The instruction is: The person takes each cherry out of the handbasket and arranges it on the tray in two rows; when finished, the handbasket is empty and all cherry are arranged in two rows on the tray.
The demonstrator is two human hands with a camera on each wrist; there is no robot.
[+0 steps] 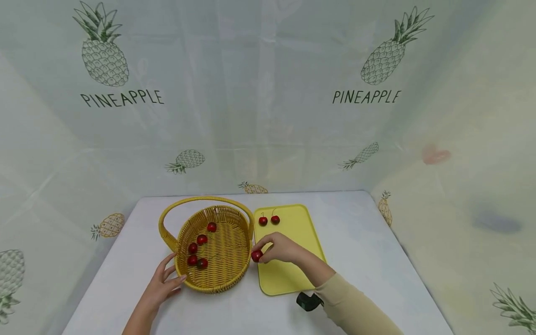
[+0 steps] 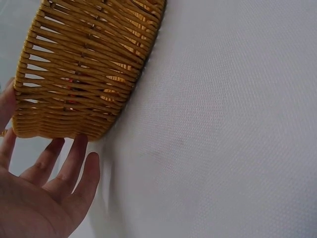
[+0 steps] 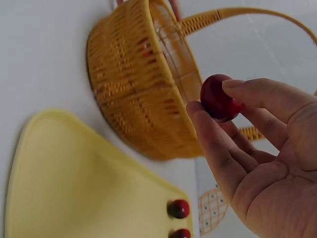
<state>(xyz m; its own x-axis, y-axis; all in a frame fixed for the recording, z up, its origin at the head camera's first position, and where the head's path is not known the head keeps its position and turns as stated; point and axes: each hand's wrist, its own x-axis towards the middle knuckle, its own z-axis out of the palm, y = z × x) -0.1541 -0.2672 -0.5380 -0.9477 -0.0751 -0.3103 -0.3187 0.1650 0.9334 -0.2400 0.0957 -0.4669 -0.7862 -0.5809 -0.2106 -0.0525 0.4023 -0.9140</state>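
Observation:
My right hand [image 1: 281, 248] pinches a dark red cherry [image 3: 218, 98] between thumb and fingertips. In the head view it is beside the right rim of a woven yellow-brown basket [image 1: 226, 289], over the left edge of a yellow tray [image 1: 293, 279]. Several cherries [image 1: 202, 239] lie inside the basket, mostly toward its left side. Two more cherries [image 1: 275, 219] with thin stems sit at the tray's far end. My left hand [image 1: 161, 283] rests against the basket's near left side, its spread fingers [image 2: 74, 161] touching the woven wall.
The basket's tall handle [image 1: 205, 198] arches over its far side. A black object [image 1: 309, 301] shows beneath my right forearm, near the tray's front edge. A white cloth [image 1: 217, 316] covers the table, and a pineapple-printed curtain [image 1: 251, 116] hangs behind.

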